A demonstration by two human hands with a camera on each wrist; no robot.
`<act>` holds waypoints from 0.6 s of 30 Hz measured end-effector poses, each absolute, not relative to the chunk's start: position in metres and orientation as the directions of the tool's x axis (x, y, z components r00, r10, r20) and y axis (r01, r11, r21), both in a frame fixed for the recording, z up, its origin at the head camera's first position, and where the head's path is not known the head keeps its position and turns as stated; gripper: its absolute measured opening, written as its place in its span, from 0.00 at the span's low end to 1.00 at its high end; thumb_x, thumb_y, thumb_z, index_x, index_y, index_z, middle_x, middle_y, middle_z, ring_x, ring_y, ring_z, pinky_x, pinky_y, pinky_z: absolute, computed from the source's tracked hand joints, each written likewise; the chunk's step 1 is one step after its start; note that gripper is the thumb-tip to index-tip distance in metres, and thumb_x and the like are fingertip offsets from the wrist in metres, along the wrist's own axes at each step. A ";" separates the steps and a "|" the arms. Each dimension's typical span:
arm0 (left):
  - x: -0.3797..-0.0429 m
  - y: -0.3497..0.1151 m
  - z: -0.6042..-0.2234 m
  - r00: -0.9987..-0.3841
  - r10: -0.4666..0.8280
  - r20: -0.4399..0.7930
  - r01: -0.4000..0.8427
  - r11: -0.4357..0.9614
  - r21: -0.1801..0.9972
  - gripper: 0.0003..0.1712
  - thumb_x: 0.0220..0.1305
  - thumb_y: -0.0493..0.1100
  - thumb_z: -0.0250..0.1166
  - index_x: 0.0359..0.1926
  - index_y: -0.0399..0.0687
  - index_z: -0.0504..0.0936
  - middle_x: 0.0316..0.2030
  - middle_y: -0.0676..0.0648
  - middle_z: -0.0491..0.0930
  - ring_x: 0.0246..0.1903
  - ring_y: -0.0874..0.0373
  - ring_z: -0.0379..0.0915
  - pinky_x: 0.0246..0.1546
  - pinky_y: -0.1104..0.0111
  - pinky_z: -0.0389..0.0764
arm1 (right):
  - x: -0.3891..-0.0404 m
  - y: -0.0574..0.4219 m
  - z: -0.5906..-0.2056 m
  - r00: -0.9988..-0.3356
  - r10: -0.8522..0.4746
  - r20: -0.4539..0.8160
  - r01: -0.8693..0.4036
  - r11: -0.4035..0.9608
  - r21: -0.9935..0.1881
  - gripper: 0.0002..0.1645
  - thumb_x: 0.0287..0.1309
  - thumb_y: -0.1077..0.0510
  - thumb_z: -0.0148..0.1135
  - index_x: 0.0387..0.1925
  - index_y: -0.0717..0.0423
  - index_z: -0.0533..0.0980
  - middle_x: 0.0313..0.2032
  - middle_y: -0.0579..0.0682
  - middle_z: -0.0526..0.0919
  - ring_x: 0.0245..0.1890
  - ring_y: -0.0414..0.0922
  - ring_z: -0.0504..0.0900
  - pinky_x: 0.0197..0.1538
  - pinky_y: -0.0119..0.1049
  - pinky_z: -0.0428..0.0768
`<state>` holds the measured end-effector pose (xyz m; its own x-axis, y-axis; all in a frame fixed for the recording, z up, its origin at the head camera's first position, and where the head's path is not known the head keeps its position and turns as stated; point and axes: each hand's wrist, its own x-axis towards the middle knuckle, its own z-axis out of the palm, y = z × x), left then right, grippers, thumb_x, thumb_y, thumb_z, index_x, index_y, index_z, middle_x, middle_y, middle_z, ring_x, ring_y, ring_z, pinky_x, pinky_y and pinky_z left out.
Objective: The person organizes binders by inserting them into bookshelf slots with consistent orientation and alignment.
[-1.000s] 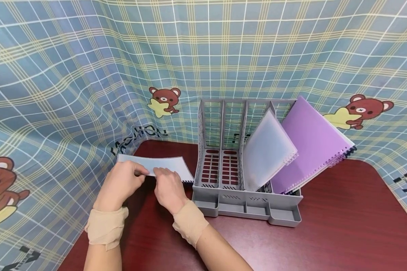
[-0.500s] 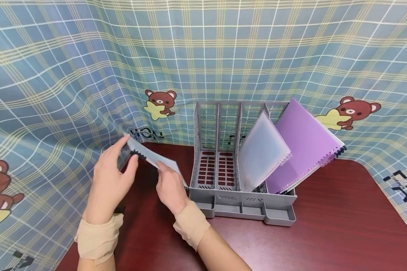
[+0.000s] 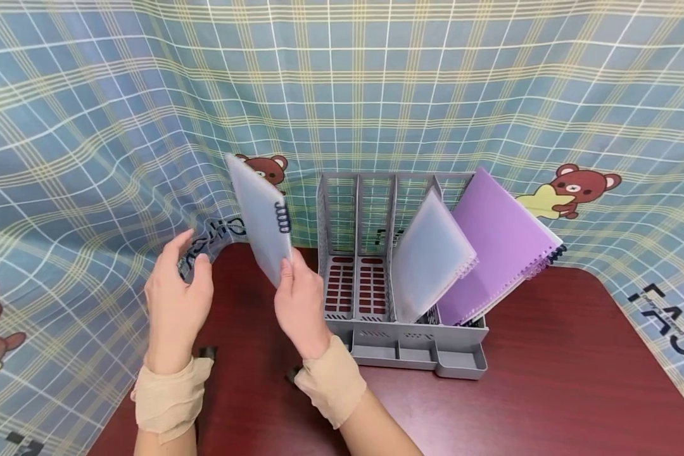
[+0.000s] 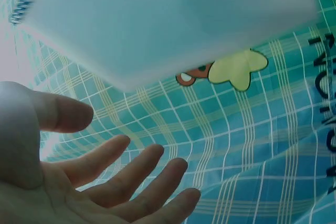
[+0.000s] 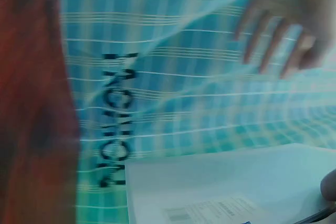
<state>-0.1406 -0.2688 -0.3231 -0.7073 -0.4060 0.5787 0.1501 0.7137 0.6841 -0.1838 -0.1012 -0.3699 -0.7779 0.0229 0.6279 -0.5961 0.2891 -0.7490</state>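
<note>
My right hand (image 3: 302,304) pinches a spiral notebook (image 3: 259,218) by its lower right edge, thumb on the near side. Raised above the table and standing nearly upright, the notebook has a frosted pale cover and a dark coil facing right. A printed label shows on its face in the right wrist view, where only my right thumb (image 5: 329,186) appears at the edge. To the notebook's left, my left hand (image 3: 177,304) is in the air with fingers spread and nothing in it. The left wrist view shows the notebook's corner (image 4: 168,35) beyond those fingers.
A grey file organizer (image 3: 370,330) stands to the right, its two left slots bare. Its right slots hold a frosted spiral notebook (image 3: 430,253) and a purple one (image 3: 493,244), both leaning right. Plaid cloth (image 3: 365,88) surrounds the dark red table (image 3: 547,380).
The notebook has risen from low near the table and turned upright in my right hand. My left hand has let go of it and drawn away to the left.
</note>
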 end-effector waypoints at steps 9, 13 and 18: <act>-0.157 -0.254 -0.333 -0.793 -0.364 0.489 0.114 0.699 0.706 0.30 0.70 0.51 0.52 0.72 0.59 0.68 0.67 0.45 0.70 0.66 0.45 0.64 0.61 0.42 0.63 | -0.171 -0.054 -0.333 -0.718 0.199 0.667 -0.633 0.212 -0.745 0.19 0.75 0.49 0.45 0.40 0.57 0.78 0.29 0.51 0.82 0.38 0.41 0.82 0.39 0.46 0.80; -0.166 -0.248 -0.340 -0.853 -0.305 0.423 0.086 0.718 0.691 0.33 0.72 0.52 0.49 0.76 0.53 0.61 0.71 0.40 0.62 0.69 0.40 0.57 0.63 0.40 0.60 | -0.166 -0.035 -0.323 -0.687 0.286 0.669 -0.627 0.232 -0.743 0.19 0.75 0.49 0.46 0.37 0.58 0.77 0.29 0.50 0.82 0.38 0.42 0.81 0.41 0.48 0.79; -0.177 -0.237 -0.347 -0.900 -0.268 0.344 0.047 0.725 0.687 0.36 0.73 0.53 0.49 0.77 0.50 0.56 0.73 0.37 0.57 0.71 0.37 0.52 0.64 0.38 0.58 | -0.162 -0.014 -0.316 -0.675 0.367 0.641 -0.582 0.270 -0.767 0.22 0.74 0.46 0.46 0.37 0.57 0.78 0.34 0.50 0.84 0.39 0.43 0.80 0.43 0.49 0.78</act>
<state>-0.1771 -0.2371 -0.3468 -0.9001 -0.2679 0.3437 0.0468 0.7247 0.6875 -0.1621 -0.0139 -0.3161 -0.6745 0.3666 0.6408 -0.5818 0.2703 -0.7671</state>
